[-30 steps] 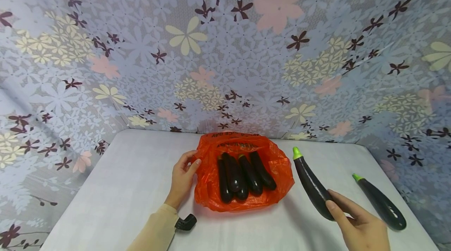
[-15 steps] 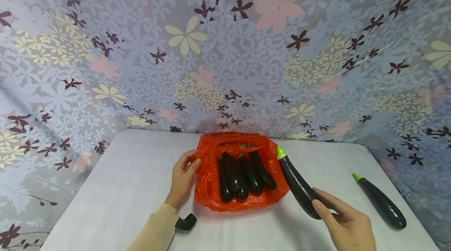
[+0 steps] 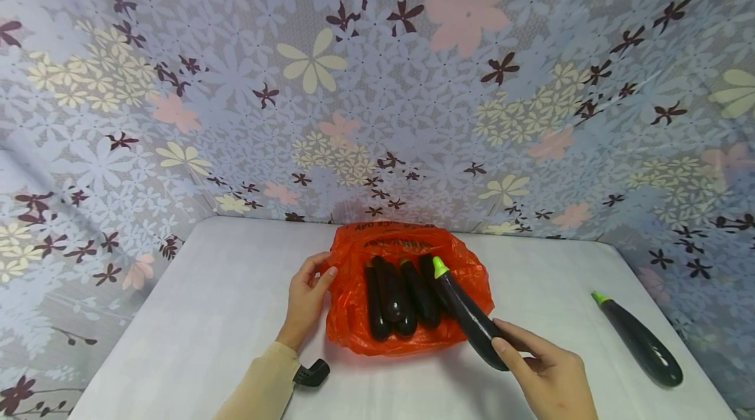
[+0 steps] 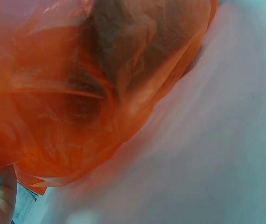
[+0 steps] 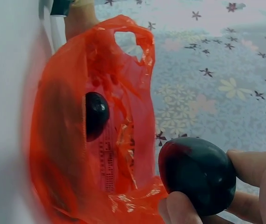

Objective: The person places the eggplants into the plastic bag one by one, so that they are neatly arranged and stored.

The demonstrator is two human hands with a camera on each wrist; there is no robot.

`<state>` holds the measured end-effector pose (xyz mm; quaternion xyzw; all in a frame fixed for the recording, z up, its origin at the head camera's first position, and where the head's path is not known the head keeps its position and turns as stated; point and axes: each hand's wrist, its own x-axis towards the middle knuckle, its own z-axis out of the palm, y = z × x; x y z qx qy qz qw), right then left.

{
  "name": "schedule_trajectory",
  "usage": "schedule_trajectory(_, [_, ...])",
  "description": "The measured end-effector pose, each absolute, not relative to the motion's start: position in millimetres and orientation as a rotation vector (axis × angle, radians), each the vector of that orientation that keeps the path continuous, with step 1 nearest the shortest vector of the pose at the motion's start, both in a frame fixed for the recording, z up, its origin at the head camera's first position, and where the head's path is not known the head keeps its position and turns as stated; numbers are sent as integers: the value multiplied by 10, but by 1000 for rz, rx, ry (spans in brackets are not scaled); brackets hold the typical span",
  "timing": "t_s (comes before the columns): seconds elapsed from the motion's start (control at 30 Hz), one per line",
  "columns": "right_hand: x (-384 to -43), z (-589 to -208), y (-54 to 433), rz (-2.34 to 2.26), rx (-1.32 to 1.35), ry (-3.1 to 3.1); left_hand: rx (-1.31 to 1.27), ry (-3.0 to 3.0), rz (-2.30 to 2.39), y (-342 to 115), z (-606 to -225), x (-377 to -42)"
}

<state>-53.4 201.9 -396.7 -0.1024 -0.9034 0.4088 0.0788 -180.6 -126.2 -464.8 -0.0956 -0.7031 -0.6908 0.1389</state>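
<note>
In the head view my right hand [image 3: 551,374] grips a long dark eggplant [image 3: 472,315] near its rounded end. The green stem end points up and left, over the right side of a red plastic bag [image 3: 354,331]. Inside the open bag lie several more eggplants [image 3: 392,292]. My left hand [image 3: 308,295] pinches the bag's left edge between thumb and fingers. The right wrist view shows the held eggplant [image 5: 198,175] end-on, thumb and fingers around it, beside the bag mouth. In the left wrist view the bag wall [image 4: 77,130] fills much of the picture, with fingers [image 4: 4,198] at its lower left.
Another eggplant [image 3: 639,341] lies on the white tabletop [image 3: 236,295] at the far right. A black device [image 3: 311,373] sits at the left wrist, by the sleeve. Behind the table stands a flower-patterned cloth backdrop [image 3: 377,112].
My right hand has carried the eggplant leftward, from beside the bag to over its right side. The left hand keeps its hold and the bag stays in place.
</note>
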Motion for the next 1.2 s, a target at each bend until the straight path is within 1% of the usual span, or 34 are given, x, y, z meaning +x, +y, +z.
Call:
schedule_trajectory(0.3, [-622,-4056,1954,1172,-278,-2777,-282,-2017,-2011,-1258,-4672,-1806])
schedule_trajectory(0.47, [-671,-4119,1912,1092,-174,-2767,-267,-2046,-2004,-1263,-4638,-1784])
schedule_trajectory(0.73, [-755,-4197,1860,1072,-91,-2747,-241,-2075,-2001,-1267,-4619,-1778])
schedule_trajectory(0.97, [-806,-4211,1797,997,-31,-2783,-219,-2049,-2020,-1295,-4944,-1951])
schedule_trajectory(1.2, [-871,-4162,1736,982,-33,-2824,-274,-2013,-1993,-1286,-4961,-1959])
